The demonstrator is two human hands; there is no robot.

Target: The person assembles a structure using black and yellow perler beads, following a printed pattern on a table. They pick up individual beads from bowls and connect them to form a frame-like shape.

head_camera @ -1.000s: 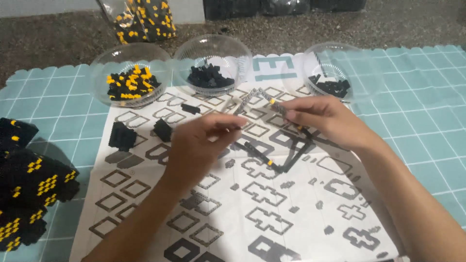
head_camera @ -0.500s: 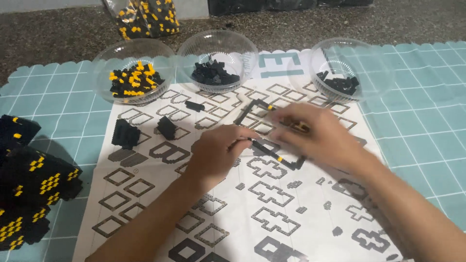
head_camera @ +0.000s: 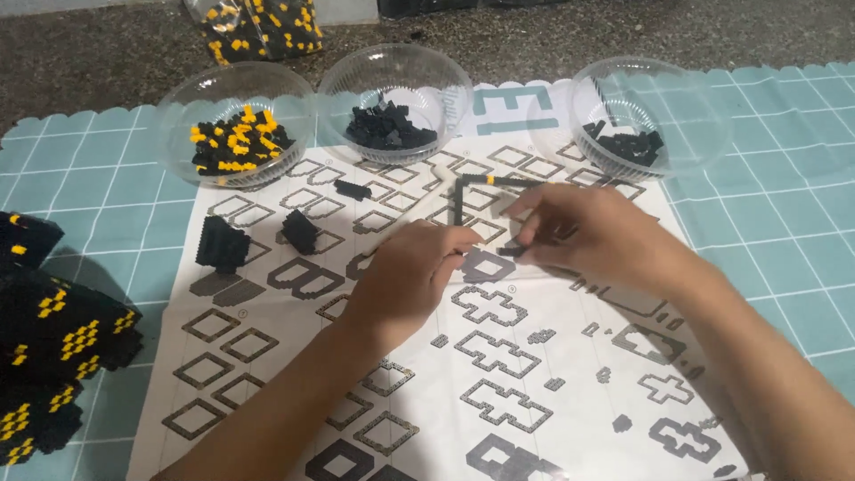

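My right hand point(head_camera: 597, 236) pinches a small black brick piece point(head_camera: 509, 252) just above the printed instruction sheet point(head_camera: 499, 374); my left hand point(head_camera: 410, 276) curls beside it, fingertips touching the thin black L-shaped frame point(head_camera: 472, 185) lying there

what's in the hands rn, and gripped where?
Both hands, left hand and right hand, pinch the near end of a thin black L-shaped brick frame lying on the instruction sheet; exact contact hidden by fingers.

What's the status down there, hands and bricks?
Left hand and right hand both pinching thin black brick frame on the sheet. Three bowls behind. Nothing in the way.
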